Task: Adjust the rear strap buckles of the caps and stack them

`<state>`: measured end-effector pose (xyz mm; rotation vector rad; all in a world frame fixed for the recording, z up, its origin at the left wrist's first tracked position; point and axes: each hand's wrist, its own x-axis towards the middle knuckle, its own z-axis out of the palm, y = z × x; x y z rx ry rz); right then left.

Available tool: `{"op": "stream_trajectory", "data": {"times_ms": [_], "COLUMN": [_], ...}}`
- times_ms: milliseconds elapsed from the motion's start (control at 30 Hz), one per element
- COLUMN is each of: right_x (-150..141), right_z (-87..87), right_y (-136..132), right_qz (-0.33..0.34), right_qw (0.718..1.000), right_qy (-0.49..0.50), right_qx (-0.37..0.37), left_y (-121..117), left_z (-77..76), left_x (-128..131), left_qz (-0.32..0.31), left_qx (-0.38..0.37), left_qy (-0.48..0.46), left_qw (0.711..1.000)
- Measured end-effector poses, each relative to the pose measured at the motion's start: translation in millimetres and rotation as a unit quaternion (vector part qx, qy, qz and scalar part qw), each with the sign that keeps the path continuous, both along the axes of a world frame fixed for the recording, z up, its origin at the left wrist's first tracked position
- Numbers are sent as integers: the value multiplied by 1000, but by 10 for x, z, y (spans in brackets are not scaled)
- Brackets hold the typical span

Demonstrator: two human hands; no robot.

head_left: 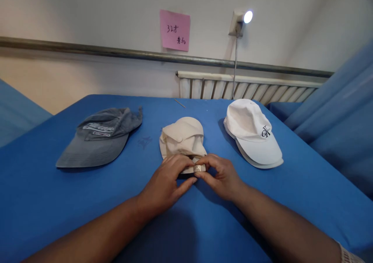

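Note:
A beige baseball cap [183,134] lies in the middle of the blue table, its back opening and strap facing me. On that strap sits a small metal buckle [197,169] with a stamped mark. My right hand [220,175] pinches the buckle between thumb and forefinger. Beside it, my left hand [169,179] grips the back strap close to the buckle, its thumb below and fingers above. The fingers hide part of the strap. A grey cap [99,138] with white lettering rests to the left. To the right are white caps [252,130], apparently stacked, with a black monogram.
Blue cloth covers the table [87,216]. Behind it are a white radiator [247,86], a metal rail [122,53] and a pink note [175,30] on the wall. A lit plug [248,17] with a hanging cable is higher up. Blue curtain [344,127] hangs at right.

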<state>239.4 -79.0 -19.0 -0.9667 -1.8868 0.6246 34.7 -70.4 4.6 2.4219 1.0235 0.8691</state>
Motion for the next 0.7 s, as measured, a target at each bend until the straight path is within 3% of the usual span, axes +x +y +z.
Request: {"op": "stream_trajectory", "data": {"times_ms": [300,700], "right_x": [-27,0], "right_z": [22,48], "right_y": [-55,-61], "right_qz": [26,2], "right_qw": [997,1000], "right_qy": [50,15], "right_qx": [-44,-20], "left_y": [2,-4], "left_z": [-43,-16], "left_x": [7,30], "left_qz": [-10,-9], "left_qx": [26,46], "left_qy": [30,44], "left_qw": [999,998]}}
